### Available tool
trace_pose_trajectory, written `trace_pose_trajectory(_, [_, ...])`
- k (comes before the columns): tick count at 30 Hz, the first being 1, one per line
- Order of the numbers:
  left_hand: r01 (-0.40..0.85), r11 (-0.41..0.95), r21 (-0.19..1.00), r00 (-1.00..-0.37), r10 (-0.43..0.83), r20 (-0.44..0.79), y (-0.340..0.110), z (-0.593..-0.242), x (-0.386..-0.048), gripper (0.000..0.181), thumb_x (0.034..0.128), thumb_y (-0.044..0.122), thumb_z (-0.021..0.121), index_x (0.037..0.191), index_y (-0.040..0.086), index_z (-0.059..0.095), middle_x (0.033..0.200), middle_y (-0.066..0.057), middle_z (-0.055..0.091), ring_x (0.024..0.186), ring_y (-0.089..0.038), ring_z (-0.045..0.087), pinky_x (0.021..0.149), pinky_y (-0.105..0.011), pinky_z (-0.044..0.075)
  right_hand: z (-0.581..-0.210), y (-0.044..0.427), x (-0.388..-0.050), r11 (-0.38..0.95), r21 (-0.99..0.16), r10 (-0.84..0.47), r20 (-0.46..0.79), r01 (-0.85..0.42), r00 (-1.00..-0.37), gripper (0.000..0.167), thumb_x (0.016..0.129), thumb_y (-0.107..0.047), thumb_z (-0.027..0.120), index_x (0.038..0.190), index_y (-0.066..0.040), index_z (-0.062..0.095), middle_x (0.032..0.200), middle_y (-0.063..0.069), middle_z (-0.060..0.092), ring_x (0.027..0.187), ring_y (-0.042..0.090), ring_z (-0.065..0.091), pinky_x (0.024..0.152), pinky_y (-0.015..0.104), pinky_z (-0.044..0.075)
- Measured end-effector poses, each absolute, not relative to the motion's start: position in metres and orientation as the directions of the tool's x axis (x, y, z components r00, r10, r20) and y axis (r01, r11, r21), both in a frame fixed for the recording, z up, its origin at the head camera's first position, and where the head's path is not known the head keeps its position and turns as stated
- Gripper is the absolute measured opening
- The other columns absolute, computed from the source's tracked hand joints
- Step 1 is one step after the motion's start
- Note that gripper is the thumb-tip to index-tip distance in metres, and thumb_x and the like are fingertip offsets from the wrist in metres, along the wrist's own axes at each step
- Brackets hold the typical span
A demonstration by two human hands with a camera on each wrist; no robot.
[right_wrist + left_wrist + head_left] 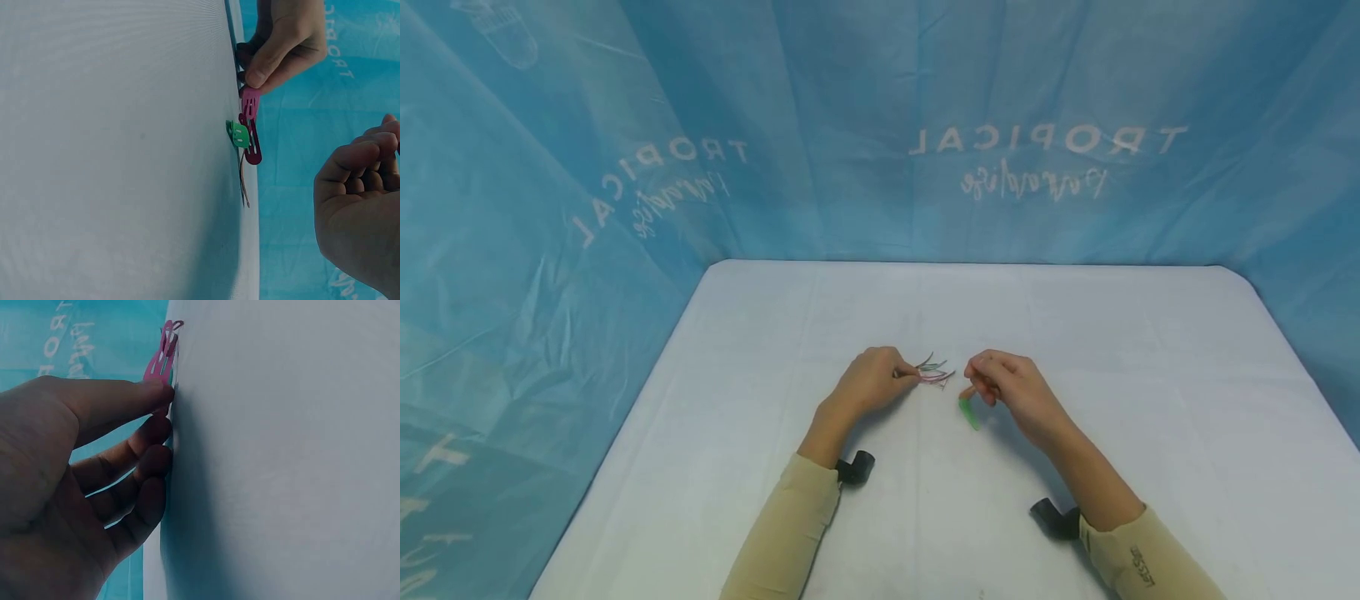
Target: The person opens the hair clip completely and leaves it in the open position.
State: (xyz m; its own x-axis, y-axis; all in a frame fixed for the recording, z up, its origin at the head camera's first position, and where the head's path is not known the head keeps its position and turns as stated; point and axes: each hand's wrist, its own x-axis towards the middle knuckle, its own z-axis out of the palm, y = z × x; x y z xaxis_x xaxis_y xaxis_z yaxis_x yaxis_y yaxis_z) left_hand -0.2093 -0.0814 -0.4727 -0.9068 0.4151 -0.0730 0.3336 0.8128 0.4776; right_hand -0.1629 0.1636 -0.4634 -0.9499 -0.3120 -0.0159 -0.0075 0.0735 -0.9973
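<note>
My left hand [874, 379] pinches a fanned bunch of thin hair clips [936, 377] between thumb and fingers, low over the table. In the left wrist view, a pink clip [159, 362] sticks up past the thumb of the left hand [94, 444]. The right wrist view shows pink [250, 103] and dark red [254, 147] clips below the left hand. My right hand [1018, 396] has curled fingers, with nothing visible in them; in the right wrist view its fingertips are partly cut off. Beneath it is a green clip [968, 414], beside an orange-brown piece [967, 392].
A white-covered table [820, 317] lies under both hands. Blue curtains with lettering hang behind it [865, 167] and along its left side. Black wrist devices [857, 468] stick out beside both forearms.
</note>
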Motion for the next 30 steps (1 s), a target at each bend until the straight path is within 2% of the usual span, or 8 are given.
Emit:
trace_pose_trajectory(5, [0.331,0.825,0.458,-0.911,0.407,-0.074,-0.083,-0.472,-0.208,0.016,0.0936,0.031,0.072,0.103,0.022,0.081,0.098,0.004,0.074,0.085,-0.011,0.064,0.073,-0.03,0.05,-0.464,0.163,-0.162,0.071,-0.997,-0.31,-0.011,-0.012,-0.951,0.042,0.107,-0.025,0.047,0.103,0.016,0.058,0.073,0.007,0.051,0.066,0.02,0.05,0.063,0.03,0.045])
trace_pose_trajectory(11, [0.333,0.821,0.464,-0.907,0.413,-0.08,-0.084,-0.472,-0.207,0.017,0.0938,0.031,0.072,0.105,0.021,0.081,0.099,0.005,0.074,0.089,-0.012,0.065,0.078,-0.031,0.051,-0.464,0.163,-0.161,0.082,-0.996,-0.325,-0.011,-0.017,-0.946,0.042,0.107,-0.025,0.047,0.103,0.015,0.058,0.074,0.009,0.051,0.066,0.022,0.049,0.064,0.031,0.045])
trace_pose_trajectory(15, [0.351,0.8,0.487,-0.906,0.421,-0.039,-0.081,-0.47,-0.206,0.017,0.0937,0.029,0.071,0.105,0.019,0.08,0.095,0.006,0.071,0.085,-0.011,0.062,0.076,-0.03,0.05,-0.464,0.163,-0.161,0.084,-0.996,-0.323,-0.003,-0.025,-0.946,0.042,0.107,-0.025,0.047,0.103,0.015,0.059,0.073,0.009,0.051,0.066,0.026,0.049,0.063,0.031,0.045])
trace_pose_trajectory(20, [0.304,0.779,0.549,-0.928,0.373,-0.015,-0.076,-0.47,-0.204,0.015,0.094,0.028,0.069,0.1,0.016,0.076,0.09,0.006,0.064,0.079,-0.012,0.056,0.072,-0.029,0.047,-0.463,0.163,-0.161,0.089,-0.996,-0.325,-0.001,-0.029,-0.946,0.042,0.108,-0.026,0.047,0.102,0.013,0.059,0.074,0.01,0.051,0.067,0.032,0.049,0.064,0.034,0.046])
trace_pose_trajectory(30, [0.333,0.737,0.588,-0.894,0.446,-0.051,-0.057,-0.471,-0.196,0.017,0.0954,0.031,0.067,0.098,0.017,0.075,0.091,0.007,0.065,0.08,-0.01,0.057,0.074,-0.028,0.048,-0.462,0.161,-0.161,0.067,-0.997,-0.333,0.01,-0.034,-0.943,0.041,0.107,-0.027,0.048,0.099,0.011,0.06,0.073,0.01,0.05,0.068,0.038,0.047,0.078,0.044,0.053])
